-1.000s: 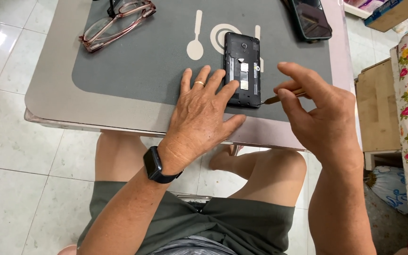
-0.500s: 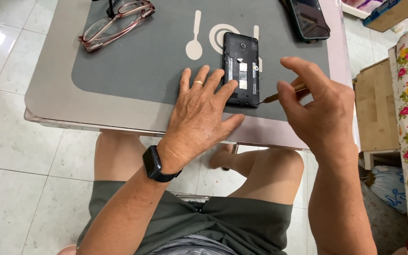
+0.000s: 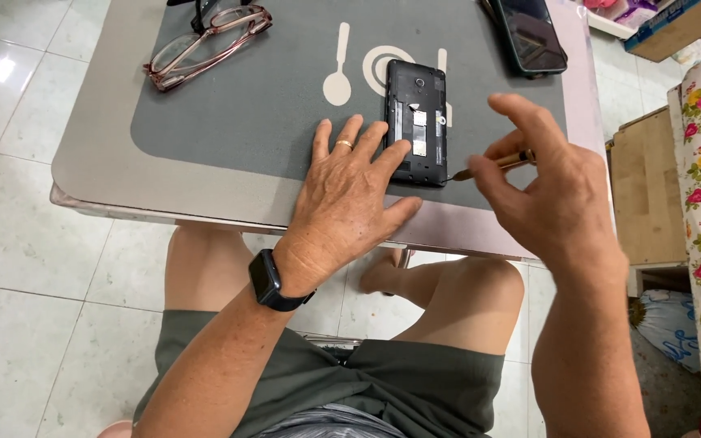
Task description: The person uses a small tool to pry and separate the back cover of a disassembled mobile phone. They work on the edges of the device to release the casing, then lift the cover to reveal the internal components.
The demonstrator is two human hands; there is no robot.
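While left hand (image 3: 349, 195) steadies opened phone (image 3: 415, 122), right hand (image 3: 549, 186) grips screwdriver (image 3: 492, 165)

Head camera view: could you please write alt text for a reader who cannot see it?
A person's left hand lies flat on a grey mat, fingers against an opened black phone, while the right hand holds a small screwdriver with its tip at the phone's lower right corner. Glasses and a second phone lie farther back.

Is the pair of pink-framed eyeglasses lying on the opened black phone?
No, the pink-framed eyeglasses lie at the grey mat's far left corner, well apart from the opened black phone.
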